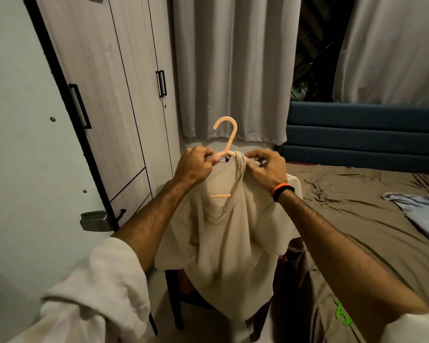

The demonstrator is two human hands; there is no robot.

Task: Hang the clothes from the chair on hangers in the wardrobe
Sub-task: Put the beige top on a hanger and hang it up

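one beige shirt (229, 233) hangs on one peach hanger (225, 137), held up over the chair (176, 300); left hand (196, 167) and right hand (266, 169) each pinch a shoulder. wardrobe (114, 100) closed.

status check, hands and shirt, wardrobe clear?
Left hand and right hand grip beige shirt on peach hanger. Wardrobe doors shut.

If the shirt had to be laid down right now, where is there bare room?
The brown bed sheet is free between the chair and the pale blue cloth. The chair is crowded: both hands, left and right, hold the beige shirt above it.
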